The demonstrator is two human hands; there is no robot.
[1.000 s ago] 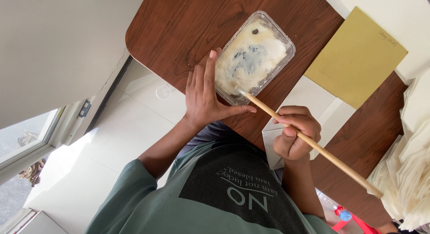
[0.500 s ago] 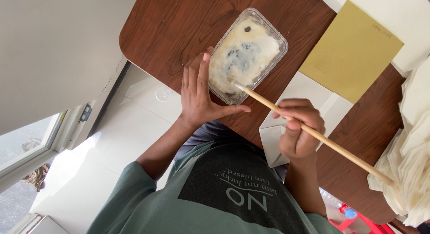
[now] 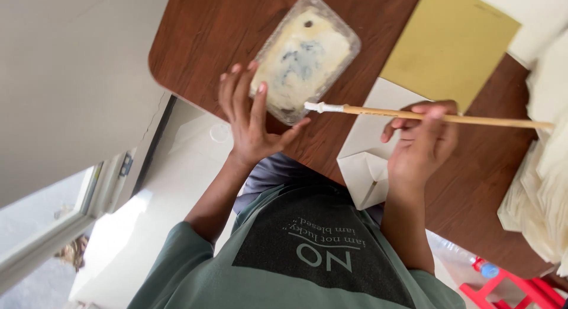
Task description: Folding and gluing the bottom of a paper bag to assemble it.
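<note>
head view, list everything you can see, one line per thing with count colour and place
plastic container: one, clear, smeared inside with pale yellow and blue-grey paste, on the table's near-left part
stick: one, long, light wood with a white tip at the container's rim, held across the table
table: one, dark brown wood, rounded corner
yellow sheet: one, mustard yellow, flat on the table beyond the stick
white folded paper: one, white, at the table's near edge under the right hand
paper stack: one heap, cream, at the right edge
red frame: one, red, on the floor at the bottom right
shirt: one, grey-green with a dark panel
left hand: open, fingertips on the container's rim
right hand: closed round the stick
</note>
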